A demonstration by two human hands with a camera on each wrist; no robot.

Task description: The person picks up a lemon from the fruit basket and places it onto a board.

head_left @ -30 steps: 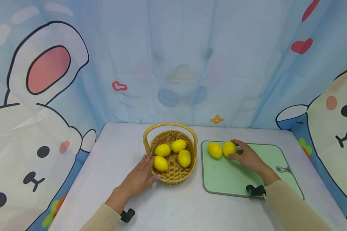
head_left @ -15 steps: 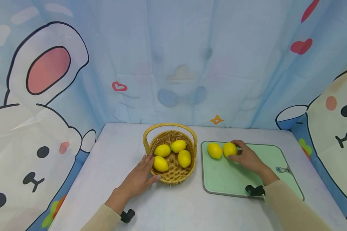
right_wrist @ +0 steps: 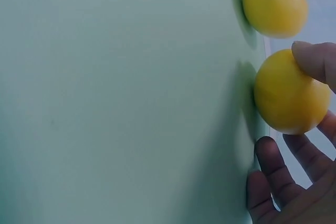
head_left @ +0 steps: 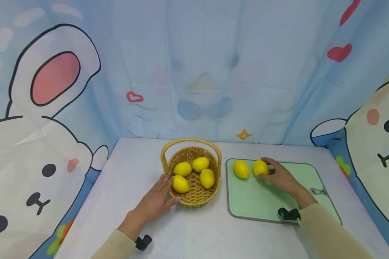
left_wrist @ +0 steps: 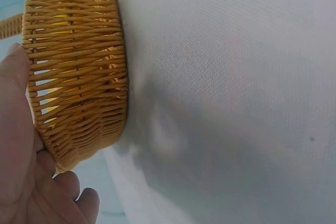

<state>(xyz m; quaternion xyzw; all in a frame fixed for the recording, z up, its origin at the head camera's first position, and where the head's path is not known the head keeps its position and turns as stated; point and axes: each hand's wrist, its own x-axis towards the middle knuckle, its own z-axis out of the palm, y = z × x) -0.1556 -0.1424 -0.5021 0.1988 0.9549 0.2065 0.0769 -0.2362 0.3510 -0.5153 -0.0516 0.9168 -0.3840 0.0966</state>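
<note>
On the green cutting board, my right hand pinches a yellow lemon between thumb and fingers. The right wrist view shows the thumb on one side of it and fingertips on the other. A second lemon lies just left of it, with a small gap between them. My left hand rests against the near left rim of a wicker basket, fingers extended and thumb touching the front edge. Several lemons lie inside the basket. From the left wrist, the woven side shows close up.
Basket and board stand side by side on a white-covered table, a narrow strip apart. The basket's handle arches over its far side. Behind the table hangs a blue cartoon curtain.
My right hand has shifted slightly right with its lemon, and a gap has opened between the two lemons on the board. The left hand and basket stay put.
</note>
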